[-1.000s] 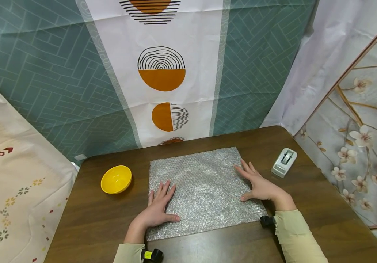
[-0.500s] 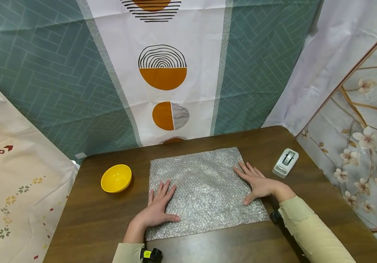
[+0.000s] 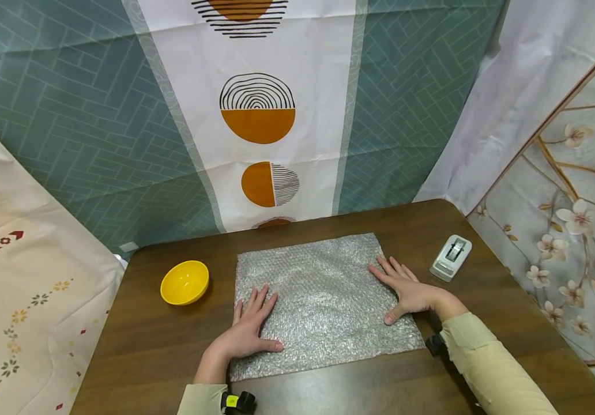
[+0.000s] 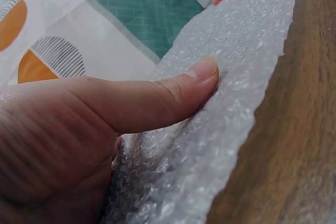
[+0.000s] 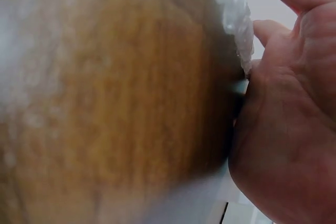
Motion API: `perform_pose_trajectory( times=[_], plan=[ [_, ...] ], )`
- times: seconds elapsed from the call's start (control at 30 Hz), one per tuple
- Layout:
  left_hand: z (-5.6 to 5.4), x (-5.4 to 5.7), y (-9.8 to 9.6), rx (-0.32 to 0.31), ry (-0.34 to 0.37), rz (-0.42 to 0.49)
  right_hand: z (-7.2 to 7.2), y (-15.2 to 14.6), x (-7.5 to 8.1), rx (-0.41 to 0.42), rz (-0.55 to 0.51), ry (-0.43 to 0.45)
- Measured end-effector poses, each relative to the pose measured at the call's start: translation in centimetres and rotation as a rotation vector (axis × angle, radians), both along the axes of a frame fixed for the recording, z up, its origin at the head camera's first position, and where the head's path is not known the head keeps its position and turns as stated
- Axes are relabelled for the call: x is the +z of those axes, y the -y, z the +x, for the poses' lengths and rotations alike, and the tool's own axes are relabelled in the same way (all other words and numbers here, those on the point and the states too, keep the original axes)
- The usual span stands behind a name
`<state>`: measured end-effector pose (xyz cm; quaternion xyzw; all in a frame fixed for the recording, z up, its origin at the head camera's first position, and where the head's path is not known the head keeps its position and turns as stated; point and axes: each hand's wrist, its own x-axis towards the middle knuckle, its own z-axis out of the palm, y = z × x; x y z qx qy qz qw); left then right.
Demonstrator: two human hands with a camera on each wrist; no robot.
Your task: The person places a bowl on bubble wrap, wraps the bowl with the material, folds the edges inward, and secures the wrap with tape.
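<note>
A sheet of bubble wrap point(image 3: 323, 300) lies spread flat over the middle of the wooden table. My left hand point(image 3: 245, 331) rests on its left side, fingers straight and spread, thumb out to the right. In the left wrist view the thumb of the left hand point(image 4: 131, 103) presses on the bubble wrap point(image 4: 226, 66) close to its near edge. Across the sheet, my right hand point(image 3: 406, 291) touches the right side with spread fingers and its thumb pointing toward the near edge. The right wrist view shows the palm of the right hand point(image 5: 294, 114) beside the sheet's edge.
A yellow bowl point(image 3: 184, 282) stands on the table point(image 3: 136, 346) left of the sheet. To the right, near the table's right edge, lies a white and grey device with a slot point(image 3: 451, 257). Patterned cloths point(image 3: 401, 115) hang behind and beside the table.
Over the last second my right forearm has swung outward to the right, and the right hand has turned slightly, with its fingers staying on the sheet. My left hand has stayed in place.
</note>
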<state>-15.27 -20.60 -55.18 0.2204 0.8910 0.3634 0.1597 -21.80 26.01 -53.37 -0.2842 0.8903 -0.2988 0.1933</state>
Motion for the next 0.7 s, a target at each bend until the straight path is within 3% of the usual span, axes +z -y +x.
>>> perform_pose_trajectory(
  times=[0.4,0.57,0.7],
  plan=[
    [0.0,1.3,-0.2,-0.007,0.045,-0.078,-0.2,-0.2,-0.6,0.015,-0.034,-0.006],
    [0.0,0.6,0.4,-0.004,0.017,0.018,-0.3,-0.6,-1.3,0.030,-0.058,-0.019],
    [0.0,0.8,1.0,0.011,0.013,0.061,-0.3,-0.5,-1.0,0.045,-0.050,-0.008]
  ],
)
